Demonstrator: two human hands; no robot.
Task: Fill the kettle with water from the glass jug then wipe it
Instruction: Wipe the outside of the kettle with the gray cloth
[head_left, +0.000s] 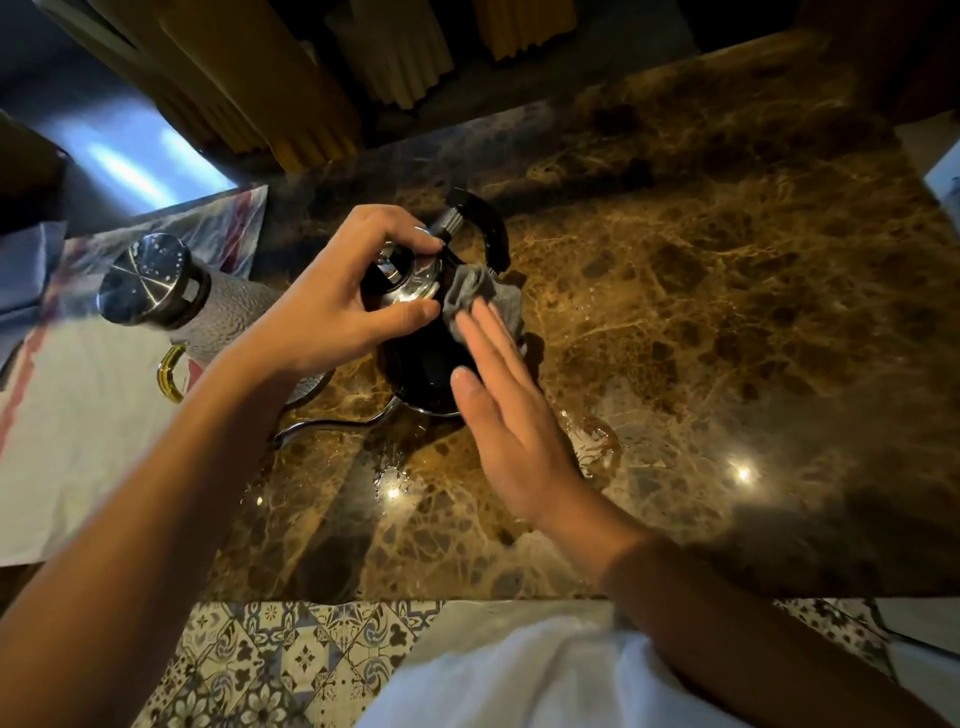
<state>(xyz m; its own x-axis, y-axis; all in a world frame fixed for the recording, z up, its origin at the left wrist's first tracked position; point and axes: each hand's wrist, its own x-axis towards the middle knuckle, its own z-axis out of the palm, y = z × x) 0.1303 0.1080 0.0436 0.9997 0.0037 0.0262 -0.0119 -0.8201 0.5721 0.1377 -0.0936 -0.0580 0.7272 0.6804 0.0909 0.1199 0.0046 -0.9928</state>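
The black, glossy gooseneck kettle (423, 364) stands on the brown marble surface (727, 312), just right of the dimpled glass jug (234, 306) with its steel lid. The left hand (332, 306) curls its fingers (410, 312) around the kettle's shiny lid, steadying it, while the right hand (498, 405) lies flat and open, pressing a soft grey cloth (480, 301) against the kettle's side. Filled, the kettle is probably heavy and its wet shell slippery, so the curved black handle (485, 223) behind it looks the safest hold.

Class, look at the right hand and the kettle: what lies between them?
A grey cloth lies between the right hand and the dark kettle, pressed to the kettle's side by the fingers. The head view shows this.
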